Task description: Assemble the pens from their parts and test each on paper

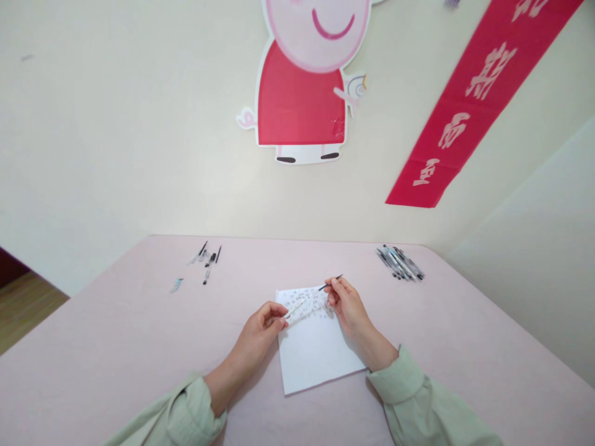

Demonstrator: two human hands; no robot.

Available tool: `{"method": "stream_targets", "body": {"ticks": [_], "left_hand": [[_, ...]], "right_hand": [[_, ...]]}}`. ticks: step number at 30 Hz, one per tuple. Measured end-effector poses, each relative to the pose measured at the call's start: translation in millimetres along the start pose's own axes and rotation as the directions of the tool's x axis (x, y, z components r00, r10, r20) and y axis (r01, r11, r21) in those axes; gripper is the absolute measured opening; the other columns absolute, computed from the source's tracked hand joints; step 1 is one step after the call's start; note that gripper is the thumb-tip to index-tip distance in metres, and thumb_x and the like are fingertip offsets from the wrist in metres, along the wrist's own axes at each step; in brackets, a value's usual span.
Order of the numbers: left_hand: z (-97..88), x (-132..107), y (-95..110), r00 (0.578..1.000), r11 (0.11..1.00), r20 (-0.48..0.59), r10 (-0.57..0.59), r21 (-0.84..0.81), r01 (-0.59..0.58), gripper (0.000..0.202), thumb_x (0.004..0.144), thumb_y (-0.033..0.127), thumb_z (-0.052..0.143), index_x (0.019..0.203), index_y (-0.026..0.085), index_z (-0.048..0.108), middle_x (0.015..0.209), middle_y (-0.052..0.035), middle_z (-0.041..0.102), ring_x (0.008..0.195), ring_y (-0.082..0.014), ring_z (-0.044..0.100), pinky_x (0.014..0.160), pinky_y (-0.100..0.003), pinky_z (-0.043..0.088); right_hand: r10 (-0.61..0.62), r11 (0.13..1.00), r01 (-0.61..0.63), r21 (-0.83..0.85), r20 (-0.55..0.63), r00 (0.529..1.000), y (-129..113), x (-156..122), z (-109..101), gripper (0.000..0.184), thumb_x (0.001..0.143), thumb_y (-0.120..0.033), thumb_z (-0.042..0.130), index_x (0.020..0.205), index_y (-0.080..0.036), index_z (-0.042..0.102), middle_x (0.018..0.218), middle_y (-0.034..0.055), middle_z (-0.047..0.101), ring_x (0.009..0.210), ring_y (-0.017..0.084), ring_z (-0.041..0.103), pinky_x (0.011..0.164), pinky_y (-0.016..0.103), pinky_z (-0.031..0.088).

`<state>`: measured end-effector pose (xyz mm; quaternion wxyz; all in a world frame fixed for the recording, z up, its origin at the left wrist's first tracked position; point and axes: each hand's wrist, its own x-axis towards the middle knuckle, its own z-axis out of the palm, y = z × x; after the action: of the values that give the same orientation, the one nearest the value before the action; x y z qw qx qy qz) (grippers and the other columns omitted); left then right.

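My left hand (264, 323) is closed in a pinch on the near end of a slim whitish pen barrel (295, 307), which points up and to the right over the paper. My right hand (344, 303) pinches a thin black pen part (331, 282), its narrow tip sticking out past the fingers to the upper right. The two pieces are apart. Beneath both hands lies a white sheet or pad of paper (316, 356), with rows of small handwriting across its upper part. The writing is too blurred to read.
On the pink tabletop (139, 347), a loose group of pens or pen parts (207, 260) lies at the back left, near a small bluish piece (177, 284). A denser pile of pens (400, 263) lies at the back right. Behind the table rises a wall (139, 124).
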<state>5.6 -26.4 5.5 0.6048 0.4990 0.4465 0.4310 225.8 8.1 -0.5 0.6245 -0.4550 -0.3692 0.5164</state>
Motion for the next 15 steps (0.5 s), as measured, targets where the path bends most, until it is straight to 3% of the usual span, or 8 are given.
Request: {"method": "stream_targets", "body": {"ticks": [3,5,10,12,15], "left_hand": [[0.7,0,2,1.0,1.0,0.02,0.019,0.02,-0.02,0.016,0.074,0.028,0.065,0.086,0.018,0.06,0.081,-0.0005,0.062,0.079,-0.0173,0.06,0.075,-0.028,0.043],[1.2,-1,3,1.0,1.0,0.021,0.022,0.017,-0.022,0.017,0.073,0.028,0.066,0.085,0.018,0.06,0.08,-0.0008,0.063,0.078,-0.0172,0.06,0.074,-0.028,0.043],[2.0,-1,5,1.0,0.999,0.004,0.012,-0.036,-0.012,0.018,0.072,0.029,0.067,0.084,0.019,0.059,0.08,-0.0009,0.064,0.077,-0.0166,0.059,0.071,-0.027,0.043],[2.1,-2,6,1.0,0.999,-0.003,0.009,-0.052,-0.01,0.017,0.072,0.029,0.067,0.083,0.019,0.058,0.079,-0.0002,0.064,0.077,-0.0161,0.058,0.071,-0.026,0.043],[2.4,-2,7,1.0,0.998,-0.009,0.005,-0.058,-0.005,0.016,0.072,0.028,0.066,0.08,0.02,0.056,0.078,0.0005,0.063,0.076,-0.0154,0.057,0.071,-0.026,0.043]], "right_hand": [[-0.012,0.994,0.016,-0.104,0.037,0.999,-1,-3,4,0.032,0.075,-0.049,0.069,0.079,-0.018,0.066,0.068,-0.001,0.059,0.05,0.007,0.042,0.049,0.023,0.034],[0.019,0.979,0.008,-0.206,0.129,0.991,-2,-8,9,0.034,0.076,-0.05,0.067,0.08,-0.017,0.068,0.071,0.0004,0.061,0.051,0.007,0.043,0.05,0.023,0.034],[0.149,0.9,0.071,-0.431,0.455,0.878,-4,-25,25,0.03,0.081,-0.045,0.061,0.083,-0.017,0.069,0.075,0.001,0.062,0.053,0.008,0.047,0.053,0.023,0.037],[0.154,0.88,0.112,-0.462,0.5,0.852,-3,-29,29,0.026,0.081,-0.042,0.062,0.088,-0.017,0.07,0.075,0.0,0.062,0.054,0.009,0.049,0.053,0.023,0.038],[0.149,0.874,0.12,-0.471,0.496,0.856,-1,-31,33,0.024,0.081,-0.039,0.062,0.087,-0.017,0.071,0.072,-0.0001,0.06,0.055,0.01,0.049,0.052,0.023,0.038]]}}
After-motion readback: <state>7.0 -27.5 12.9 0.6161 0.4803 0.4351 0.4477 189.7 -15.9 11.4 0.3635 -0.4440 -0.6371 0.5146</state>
